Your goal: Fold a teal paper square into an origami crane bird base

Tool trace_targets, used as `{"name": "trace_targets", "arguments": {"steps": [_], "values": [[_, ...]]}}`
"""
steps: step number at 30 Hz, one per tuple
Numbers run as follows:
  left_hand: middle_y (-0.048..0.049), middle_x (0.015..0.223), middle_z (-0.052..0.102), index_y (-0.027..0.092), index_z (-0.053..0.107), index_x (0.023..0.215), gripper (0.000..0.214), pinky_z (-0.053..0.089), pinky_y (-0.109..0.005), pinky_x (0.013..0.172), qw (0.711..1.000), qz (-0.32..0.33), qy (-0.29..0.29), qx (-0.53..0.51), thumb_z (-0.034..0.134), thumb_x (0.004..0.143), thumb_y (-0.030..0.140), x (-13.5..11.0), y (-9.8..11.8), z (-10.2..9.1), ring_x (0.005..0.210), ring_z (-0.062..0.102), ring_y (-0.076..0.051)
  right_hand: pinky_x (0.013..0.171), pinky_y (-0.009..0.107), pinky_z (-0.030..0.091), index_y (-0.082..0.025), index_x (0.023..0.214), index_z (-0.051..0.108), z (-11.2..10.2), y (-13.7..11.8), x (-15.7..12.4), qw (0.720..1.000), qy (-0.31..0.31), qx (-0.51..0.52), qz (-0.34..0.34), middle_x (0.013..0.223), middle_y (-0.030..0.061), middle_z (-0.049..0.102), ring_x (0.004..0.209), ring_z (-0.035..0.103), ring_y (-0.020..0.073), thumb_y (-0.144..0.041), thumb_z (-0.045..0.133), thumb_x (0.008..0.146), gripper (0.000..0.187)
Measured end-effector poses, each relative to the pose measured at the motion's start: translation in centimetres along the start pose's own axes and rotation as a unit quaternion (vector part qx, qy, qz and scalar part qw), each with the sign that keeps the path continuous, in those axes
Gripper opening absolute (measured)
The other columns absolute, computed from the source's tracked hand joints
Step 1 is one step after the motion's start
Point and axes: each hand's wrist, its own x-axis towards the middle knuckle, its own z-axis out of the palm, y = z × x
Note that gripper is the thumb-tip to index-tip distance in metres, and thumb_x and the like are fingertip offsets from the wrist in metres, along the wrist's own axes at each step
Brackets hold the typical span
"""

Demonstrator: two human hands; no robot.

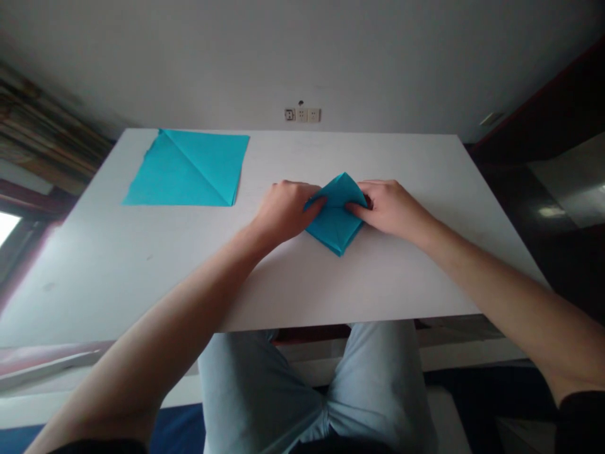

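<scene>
White table (378, 296) under a grey wall: a folded blue paper (336, 221) is pinched at mid-table, left hand (283, 211) and right hand (392, 208) clamped on its sides; a blue stack (189, 170) is seen far left.

Folded paper (336, 217) at centre: bright turquoise, plain. Paper stack (189, 169) at 10 o'clock: same turquoise (one diagonal crease shows darker). Table (142, 265): white, unpatterned. Wall (302, 57): pale grey. Trousers (312, 391) at 6 o'clock: light blue.
</scene>
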Motion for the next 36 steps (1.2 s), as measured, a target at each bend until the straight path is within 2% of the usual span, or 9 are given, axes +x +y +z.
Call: {"name": "trace_targets", "arguments": {"steps": [6,8,10,14,19,23,26,32,36], "values": [[-0.0062,0.076,0.074,0.029,0.074,0.088,0.041,0.039,-0.041,0.072,0.999,-0.002,0.038,-0.036,0.063,0.124,0.045,0.1,-0.1,0.2,0.069,0.063,-0.025,0.080,0.046,0.052,-0.029,0.087,0.067,0.2,-0.2,1.4,0.998,0.015,-0.048,-0.026,0.093,0.0067,0.078,0.085,0.070,0.0289,-0.040,0.082,0.113,0.032],[-0.0060,0.074,0.073,0.028,0.073,0.085,0.044,0.035,-0.041,0.071,0.998,-0.003,0.038,-0.043,0.062,0.125,0.045,0.1,-0.1,0.3,0.066,0.060,-0.024,0.087,0.051,0.058,-0.029,0.101,0.071,0.1,-0.9,1.1,0.995,0.068,-0.070,-0.038,0.108,0.0107,0.082,0.096,0.074,0.0335,-0.036,0.085,0.110,0.018],[-0.0057,0.074,0.073,0.028,0.074,0.084,0.045,0.031,-0.041,0.071,0.998,-0.001,0.043,-0.051,0.061,0.124,0.045,0.1,-0.1,0.3,0.064,0.056,-0.022,0.097,0.058,0.061,-0.029,0.116,0.073,-0.3,-1.8,0.4,0.984,0.136,-0.100,-0.062,0.121,0.0151,0.083,0.108,0.077,0.0393,-0.036,0.091,0.107,0.021],[-0.0051,0.072,0.071,0.028,0.073,0.081,0.052,0.027,-0.041,0.071,0.997,-0.007,0.046,-0.061,0.059,0.126,0.051,0.2,0.1,0.3,0.063,0.051,-0.020,0.108,0.067,0.062,-0.031,0.122,0.076,-0.8,-3.6,-0.5,0.975,0.160,-0.107,-0.113,0.122,0.0151,0.083,0.115,0.080,0.0435,-0.044,0.086,0.116,0.018],[-0.0055,0.071,0.073,0.027,0.074,0.081,0.057,0.035,-0.040,0.071,0.998,0.018,0.027,-0.053,0.056,0.129,0.053,0.1,0.4,0.0,0.065,0.060,-0.022,0.109,0.064,0.068,-0.032,0.162,0.077,0.1,-3.6,0.4,0.980,0.175,0.022,-0.096,0.151,0.0161,0.086,0.123,0.081,0.0397,-0.050,0.082,0.119,0.047],[-0.0048,0.075,0.074,0.028,0.070,0.083,0.050,0.042,-0.040,0.073,0.996,0.065,-0.005,-0.061,0.059,0.127,0.048,0.0,0.4,-0.1,0.069,0.065,-0.022,0.112,0.061,0.068,-0.032,0.130,0.091,0.0,-3.6,0.9,0.986,0.144,0.066,-0.059,0.125,0.0103,0.093,0.116,0.086,0.0375,-0.050,0.084,0.118,0.023],[-0.0043,0.076,0.073,0.029,0.065,0.083,0.048,0.043,-0.041,0.073,0.994,0.079,-0.011,-0.069,0.059,0.127,0.046,-0.1,0.5,-0.2,0.068,0.063,-0.022,0.109,0.058,0.069,-0.031,0.109,0.093,-0.5,-3.9,0.6,0.985,0.140,0.085,-0.046,0.114,0.0087,0.094,0.110,0.088,0.0363,-0.052,0.087,0.118,0.023],[-0.0022,0.072,0.070,0.028,0.065,0.083,0.047,0.042,-0.040,0.072,0.992,0.093,-0.018,-0.080,0.060,0.126,0.045,-0.1,0.4,-0.4,0.065,0.059,-0.020,0.106,0.055,0.070,-0.033,0.112,0.094,-0.6,-3.8,0.5,0.984,0.127,0.112,-0.057,0.115,0.0075,0.096,0.110,0.088,0.0341,-0.063,0.079,0.124,0.035],[-0.0026,0.071,0.069,0.028,0.066,0.082,0.047,0.039,-0.040,0.073,0.994,0.082,-0.016,-0.067,0.060,0.126,0.044,-0.1,0.7,-0.4,0.065,0.059,-0.021,0.103,0.060,0.069,-0.034,0.114,0.092,-0.9,-4.1,0.5,0.979,0.188,0.025,-0.071,0.113,0.0089,0.091,0.107,0.082,0.0356,-0.052,0.075,0.123,0.026]]}}
